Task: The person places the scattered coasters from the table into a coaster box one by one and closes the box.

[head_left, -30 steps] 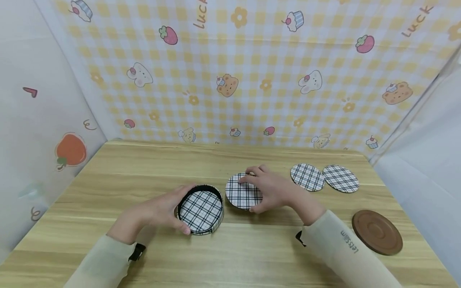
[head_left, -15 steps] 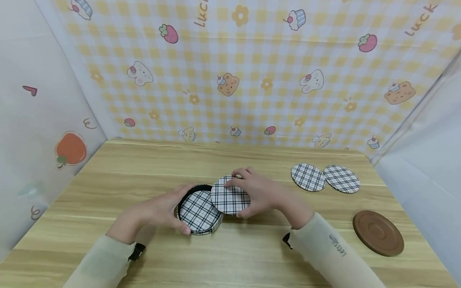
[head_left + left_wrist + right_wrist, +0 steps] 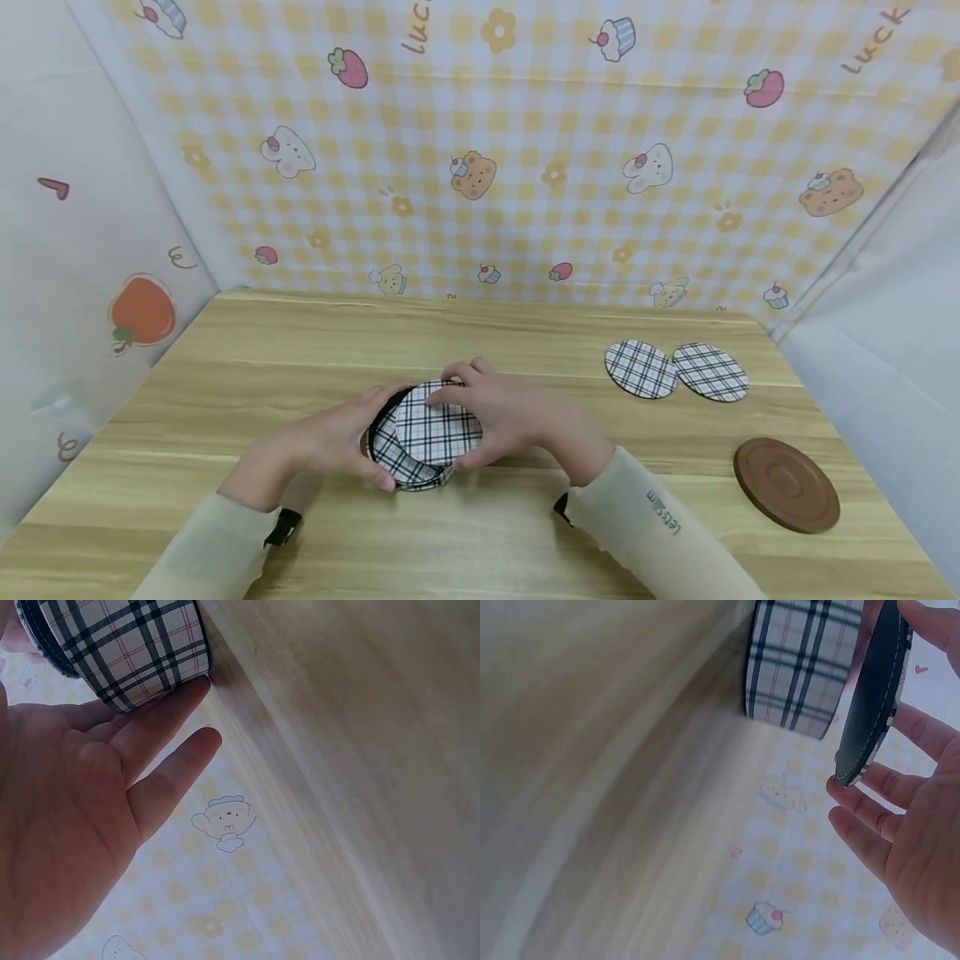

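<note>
A round plaid coaster holder with a black inner wall stands on the table. My left hand holds it from the left, thumb at the front and fingers behind. Its plaid side fills the top of the left wrist view. In my right hand, a round plaid coaster is gripped by its edge between thumb and fingers. It hangs slightly tilted over the holder's opening, covering much of it. The right wrist view shows the coaster's dark stitched underside, apart from the holder's wall.
Two more plaid coasters lie side by side at the back right. A round brown disc with ring grooves rests near the right table edge. Behind the wooden table hangs a yellow checked cloth.
My right hand has carried the coaster leftward, from beside the holder to over its opening. The left hand has kept its hold on the holder.
</note>
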`<act>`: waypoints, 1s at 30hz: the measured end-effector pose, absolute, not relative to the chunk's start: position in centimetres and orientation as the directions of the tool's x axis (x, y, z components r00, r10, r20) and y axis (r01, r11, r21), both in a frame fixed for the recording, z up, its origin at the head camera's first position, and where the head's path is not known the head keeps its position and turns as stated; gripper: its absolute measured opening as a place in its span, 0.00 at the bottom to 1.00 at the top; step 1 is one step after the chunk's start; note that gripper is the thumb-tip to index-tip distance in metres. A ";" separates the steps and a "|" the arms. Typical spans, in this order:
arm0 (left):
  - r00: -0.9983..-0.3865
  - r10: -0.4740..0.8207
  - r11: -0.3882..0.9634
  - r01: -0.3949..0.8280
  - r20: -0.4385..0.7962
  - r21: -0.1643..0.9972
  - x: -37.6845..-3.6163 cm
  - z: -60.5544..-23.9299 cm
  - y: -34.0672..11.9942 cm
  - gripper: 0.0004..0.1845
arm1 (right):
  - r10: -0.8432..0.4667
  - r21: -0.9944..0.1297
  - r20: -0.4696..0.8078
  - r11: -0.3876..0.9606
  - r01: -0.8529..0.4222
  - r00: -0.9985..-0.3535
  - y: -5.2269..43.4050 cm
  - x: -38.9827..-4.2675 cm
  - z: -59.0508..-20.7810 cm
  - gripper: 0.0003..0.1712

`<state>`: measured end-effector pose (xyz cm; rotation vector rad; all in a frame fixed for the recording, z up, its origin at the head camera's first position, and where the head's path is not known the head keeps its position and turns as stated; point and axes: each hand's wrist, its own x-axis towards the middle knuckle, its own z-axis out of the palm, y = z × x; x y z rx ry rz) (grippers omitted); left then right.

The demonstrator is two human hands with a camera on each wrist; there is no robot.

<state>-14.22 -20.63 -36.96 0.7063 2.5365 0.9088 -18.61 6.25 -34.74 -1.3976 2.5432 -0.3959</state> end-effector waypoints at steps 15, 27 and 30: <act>-0.801 0.586 0.644 0.366 -0.125 0.672 -14.3 -37.0 -20.8 0.65 | -0.871 -0.298 -0.023 0.474 -0.828 -0.491 4.0 -18.1 -35.6 0.44; -0.800 0.588 0.644 0.372 -0.120 0.668 -14.3 -37.2 -21.0 0.65 | -0.883 -0.261 -0.013 0.455 -0.851 -0.468 3.3 -18.1 -35.8 0.43; -0.799 0.590 0.643 0.373 -0.121 0.668 -14.4 -37.3 -21.0 0.65 | -0.881 -0.272 -0.016 0.459 -0.846 -0.473 3.3 -18.2 -36.0 0.44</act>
